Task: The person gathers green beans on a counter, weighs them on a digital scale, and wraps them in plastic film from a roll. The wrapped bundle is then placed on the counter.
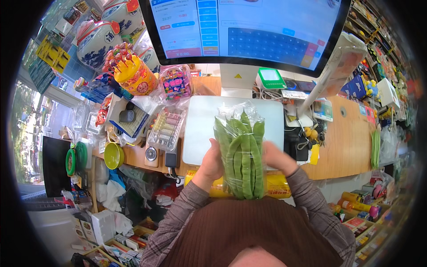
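A bundle of flat green beans (245, 157), wrapped in clear plastic film, stands nearly upright in front of my chest. My left hand (213, 163) grips its left side, with the thumb up along the edge. At the right side of the bundle is my right hand (278, 157), blurred, with its fingers partly hidden; whether it grips the film is unclear. Behind the beans lies the white plate of a weighing scale (201, 133). Beneath my hands, a yellow roll (278, 186) bearing writing lies along the counter's near edge, partly covered by the bundle.
A lit checkout touchscreen (267, 33) rises behind the scale. On the left of the wooden counter (347, 143) are a lollipop tub (136, 75), a clear plastic tray (166, 128) and a green bowl (113, 156). Keys (320, 135) and a white stand (315, 90) are on the right.
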